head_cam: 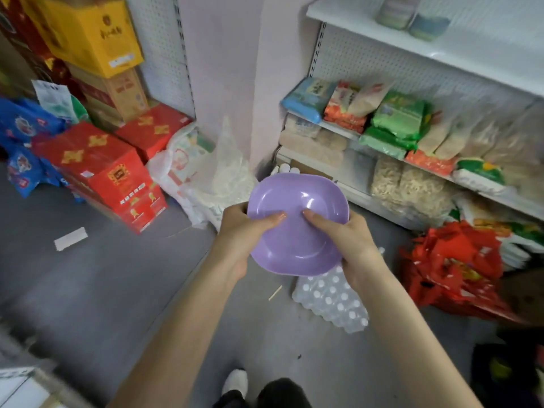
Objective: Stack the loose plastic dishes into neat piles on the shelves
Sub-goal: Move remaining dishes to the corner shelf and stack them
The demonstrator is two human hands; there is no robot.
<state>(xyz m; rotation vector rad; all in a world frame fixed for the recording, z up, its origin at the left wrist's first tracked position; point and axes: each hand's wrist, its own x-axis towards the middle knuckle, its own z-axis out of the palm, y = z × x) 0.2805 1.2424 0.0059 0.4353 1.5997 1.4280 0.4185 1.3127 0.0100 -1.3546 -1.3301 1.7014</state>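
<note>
At left I see red printed cardboard boxes (100,169) on the grey floor (88,275). My left hand (241,234) grips the left rim of a lilac rounded-square plastic dish (297,198), thumb inside it. My right hand (350,242) grips the right rim, so the dish sits in mid-air, apart from the white metal shelves (485,51) at right.

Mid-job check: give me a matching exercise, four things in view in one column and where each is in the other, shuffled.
Things:
1 dish
2 red boxes
3 bottle pack
4 green packets

Places:
A on the shelving, right
B on the floor, left
C held by left hand and right hand
D on the floor, under the dish

Pairs: 1-C, 2-B, 3-D, 4-A
</note>
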